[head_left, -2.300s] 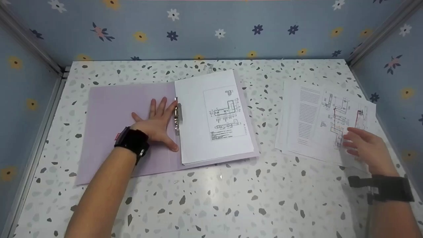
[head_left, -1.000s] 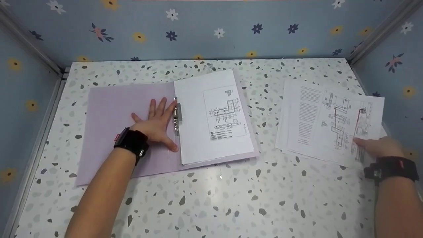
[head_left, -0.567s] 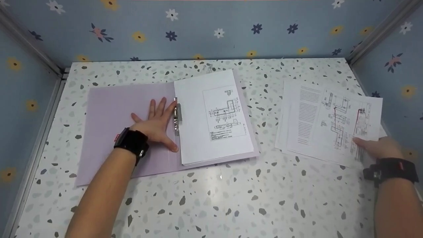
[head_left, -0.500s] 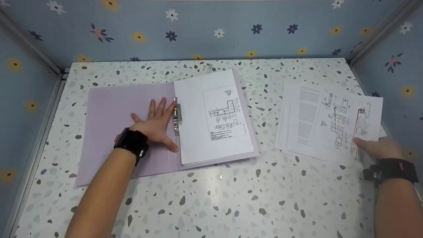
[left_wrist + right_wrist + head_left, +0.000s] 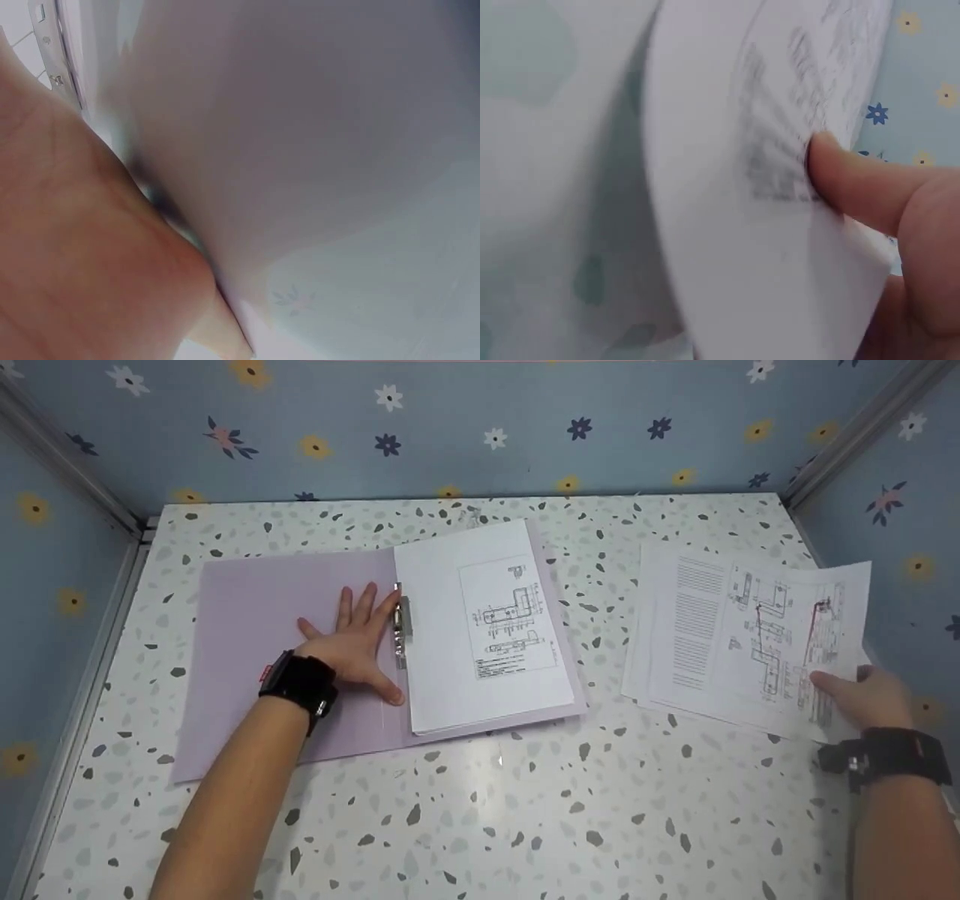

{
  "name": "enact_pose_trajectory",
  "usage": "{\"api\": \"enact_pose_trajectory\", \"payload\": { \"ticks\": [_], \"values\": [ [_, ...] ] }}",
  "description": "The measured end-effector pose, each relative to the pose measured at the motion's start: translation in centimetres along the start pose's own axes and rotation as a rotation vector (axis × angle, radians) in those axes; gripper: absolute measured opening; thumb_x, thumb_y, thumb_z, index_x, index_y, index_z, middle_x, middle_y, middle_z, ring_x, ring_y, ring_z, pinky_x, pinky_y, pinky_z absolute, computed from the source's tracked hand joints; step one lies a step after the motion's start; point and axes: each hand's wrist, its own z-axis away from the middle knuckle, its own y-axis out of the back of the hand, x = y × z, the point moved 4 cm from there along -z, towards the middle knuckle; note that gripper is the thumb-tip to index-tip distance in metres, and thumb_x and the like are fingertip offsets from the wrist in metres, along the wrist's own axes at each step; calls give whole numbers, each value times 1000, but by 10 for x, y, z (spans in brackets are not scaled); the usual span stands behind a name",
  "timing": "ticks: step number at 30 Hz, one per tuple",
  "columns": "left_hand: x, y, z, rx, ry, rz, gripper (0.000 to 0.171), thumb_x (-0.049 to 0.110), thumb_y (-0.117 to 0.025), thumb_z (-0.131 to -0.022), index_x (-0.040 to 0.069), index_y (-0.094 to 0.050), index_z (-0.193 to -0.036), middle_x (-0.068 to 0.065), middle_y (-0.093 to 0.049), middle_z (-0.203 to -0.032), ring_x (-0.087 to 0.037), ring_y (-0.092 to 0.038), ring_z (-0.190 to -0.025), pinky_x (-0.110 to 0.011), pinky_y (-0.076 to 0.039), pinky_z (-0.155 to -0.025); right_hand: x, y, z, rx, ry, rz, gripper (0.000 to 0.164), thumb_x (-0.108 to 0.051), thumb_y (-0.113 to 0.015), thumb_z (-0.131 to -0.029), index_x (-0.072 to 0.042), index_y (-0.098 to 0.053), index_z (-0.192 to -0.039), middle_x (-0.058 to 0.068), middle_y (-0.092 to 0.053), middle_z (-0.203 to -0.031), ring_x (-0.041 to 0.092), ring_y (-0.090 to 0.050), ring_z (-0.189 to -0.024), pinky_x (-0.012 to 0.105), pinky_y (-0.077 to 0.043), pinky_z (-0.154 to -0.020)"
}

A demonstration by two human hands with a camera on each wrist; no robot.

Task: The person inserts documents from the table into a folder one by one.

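Observation:
An open lilac binder (image 5: 247, 607) lies on the left half of the table, a metal clip (image 5: 400, 626) along its spine. White sheets with a printed technical drawing (image 5: 450, 705) lie on its right side. My left hand (image 5: 349, 649) rests spread on the bare left cover, fingers straight, fingertips close to the clip. To the right, my right hand (image 5: 870, 694) pinches the right edge of loose printed sheets (image 5: 697, 622), thumb on top and fingers beneath. In the right wrist view the held paper (image 5: 727, 247) bows up off the table, with the thumb (image 5: 855, 180) pressing on it.
The white speckled table (image 5: 487, 817) carries both binder and loose sheets, with a gap between them. Blue flowered panels (image 5: 450, 427) rise at the back and both sides. The right hand is near the right panel.
My right hand has moved from above the loose sheets to their right edge and gripped it. That edge now curls upward. The left hand has stayed on the binder cover.

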Motion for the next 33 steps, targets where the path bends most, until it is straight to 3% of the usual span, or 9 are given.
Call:
{"api": "enact_pose_trajectory", "payload": {
  "ticks": [4,7,10,14,16,19,24,27,33],
  "values": [
    [-1,-1,0,-3,1,-1,159,74,-86,-42,40,20,-155,-6,32,-161,-39,34,-142,-88,19,-79,2,6,1,40,-9,-109,100,-63,-52,-93,2,-10,-157,33,-41,-142,47,-49,-120,50,-49,-80],
    [-1,0,1,-5,-2,-2,159,75,-86,-43,38,20,-156,-8,31,-161,-40,34,-142,-88,19,-78,-4,12,5,116,31,-148,94,-61,-49,-96,0,-14,-158,26,-44,-139,37,-51,-115,44,-47,-79],
    [-1,0,1,-2,1,-4,159,75,-86,-42,39,20,-156,-7,31,-161,-40,34,-142,-88,18,-78,-16,16,12,178,84,-204,86,-59,-49,-96,-6,-21,-157,8,-52,-127,19,-55,-103,32,-47,-76],
    [-2,1,2,-5,10,8,158,74,-87,-43,40,19,-155,-6,30,-162,-39,34,-142,-88,19,-78,-37,18,25,212,174,-330,75,-54,-53,-95,-17,-31,-155,-10,-55,-117,3,-56,-96,20,-47,-76],
    [-2,1,2,-6,13,14,158,72,-88,-43,41,18,-156,-6,30,-162,-38,34,-142,-88,20,-79,-49,16,32,220,228,-385,68,-52,-54,-95,-21,-36,-153,-11,-58,-117,1,-58,-97,17,-48,-76],
    [-2,1,2,-7,15,18,158,72,-88,-43,40,19,-155,-6,30,-162,-38,34,-142,-87,21,-78,-67,9,44,191,298,-498,62,-51,-53,-96,-23,-41,-151,-8,-60,-120,4,-60,-99,16,-46,-76],
    [-1,1,2,-4,6,13,158,73,-87,-43,40,19,-155,-6,31,-161,-38,34,-142,-88,20,-78,-100,-12,62,125,407,-680,59,-47,-53,-98,-17,-46,-148,-2,-63,-120,8,-59,-106,15,-43,-84],
    [-1,1,2,-1,8,10,158,72,-87,-43,40,19,-155,-5,31,-161,-38,34,-142,-87,20,-78,-122,-34,71,82,460,-690,58,-43,-52,-100,-10,-46,-147,1,-63,-120,11,-57,-111,15,-42,-88],
    [1,0,2,-6,3,11,158,72,-87,-43,40,20,-155,-6,31,-161,-39,34,-142,-87,21,-77,-154,-83,92,-86,473,-582,64,-46,-46,-102,-5,-38,-151,6,-59,-125,14,-51,-118,18,-42,-94]
  ]
}}
